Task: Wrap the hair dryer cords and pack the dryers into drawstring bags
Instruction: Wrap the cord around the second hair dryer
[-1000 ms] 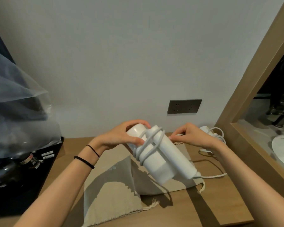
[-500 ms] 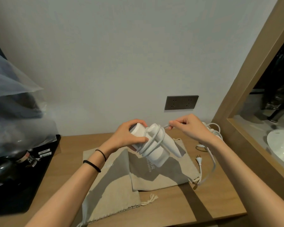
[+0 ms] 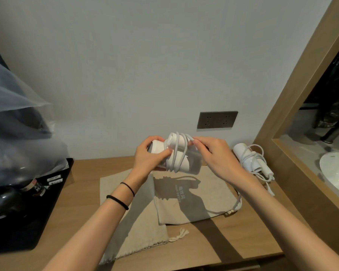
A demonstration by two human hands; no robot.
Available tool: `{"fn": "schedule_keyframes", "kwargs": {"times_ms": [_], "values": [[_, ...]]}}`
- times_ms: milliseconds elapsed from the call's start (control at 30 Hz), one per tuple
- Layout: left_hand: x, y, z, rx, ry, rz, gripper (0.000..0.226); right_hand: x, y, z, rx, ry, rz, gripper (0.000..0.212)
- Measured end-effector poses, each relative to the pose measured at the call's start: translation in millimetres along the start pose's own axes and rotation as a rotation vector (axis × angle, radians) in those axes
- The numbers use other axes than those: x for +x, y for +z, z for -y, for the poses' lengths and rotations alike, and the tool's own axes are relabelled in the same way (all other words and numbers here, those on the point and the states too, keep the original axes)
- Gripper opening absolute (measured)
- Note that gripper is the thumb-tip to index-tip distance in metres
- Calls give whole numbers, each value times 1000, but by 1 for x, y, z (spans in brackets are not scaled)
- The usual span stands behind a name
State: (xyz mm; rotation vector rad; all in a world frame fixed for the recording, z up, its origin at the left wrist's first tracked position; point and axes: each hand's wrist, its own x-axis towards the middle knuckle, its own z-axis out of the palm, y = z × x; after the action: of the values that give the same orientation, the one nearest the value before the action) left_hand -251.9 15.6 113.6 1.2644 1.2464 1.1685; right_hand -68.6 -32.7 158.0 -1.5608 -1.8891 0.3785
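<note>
1. Compared with half a second earlier, the white hair dryer (image 3: 174, 153) has been turned in the hands: its folded handle now points up and away, and more loops of its white cord (image 3: 177, 151) lie across the body. The loose tail and plug that trailed on the wood at the right before are no longer seen there.
2. The right hand (image 3: 216, 155) has moved in closer to the dryer than it was, and its fingertips now pinch the cord at the top of the wrap.
3. The left hand (image 3: 148, 156) is clenched around the dryer's left end, thumb in front, fingers behind. Two black hair ties (image 3: 118, 201) circle that wrist.
4. The dryer is held in the air between both hands, above the back middle of the wooden bench (image 3: 82, 194), over the far edge of a beige drawstring bag (image 3: 200, 200).
5. That bag lies flat near the bench's middle, printed lettering facing up, and overlaps a second drawstring bag (image 3: 137, 227) that reaches toward the front edge.
6. A second hair dryer (image 3: 249, 159), its cord loosely tangled, lies at the back right corner of the bench, well apart from the hands.
7. A dark wall socket (image 3: 217, 119) sits on the wall behind the hands.
8. A black tray (image 3: 27, 216) of bottles occupies the left edge.
</note>
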Motion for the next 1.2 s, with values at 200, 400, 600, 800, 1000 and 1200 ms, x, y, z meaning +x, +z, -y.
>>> {"fn": "schedule_keyframes", "kwargs": {"times_ms": [200, 400, 600, 800, 1000, 1200], "values": [[-6, 5, -11, -254, -118, -101, 25, -11, 23, 4, 128, 21, 5, 31], [-11, 2, -21, -416, -201, -79, 23, -12, 29, 0, 637, 134, 196, 38], [-15, 1, -22, -512, -271, -32, 25, -10, 30, -3, 790, 312, 282, 44], [-12, -2, -19, -635, -337, 6, 39, -7, 25, -6, 796, 453, 392, 45], [-8, -9, -20, -634, -330, 83, 33, -8, 21, -16, 701, 454, 479, 42], [0, -28, -12, -642, -309, 376, 56, -4, 1, -40, 279, 381, 534, 42]]}}
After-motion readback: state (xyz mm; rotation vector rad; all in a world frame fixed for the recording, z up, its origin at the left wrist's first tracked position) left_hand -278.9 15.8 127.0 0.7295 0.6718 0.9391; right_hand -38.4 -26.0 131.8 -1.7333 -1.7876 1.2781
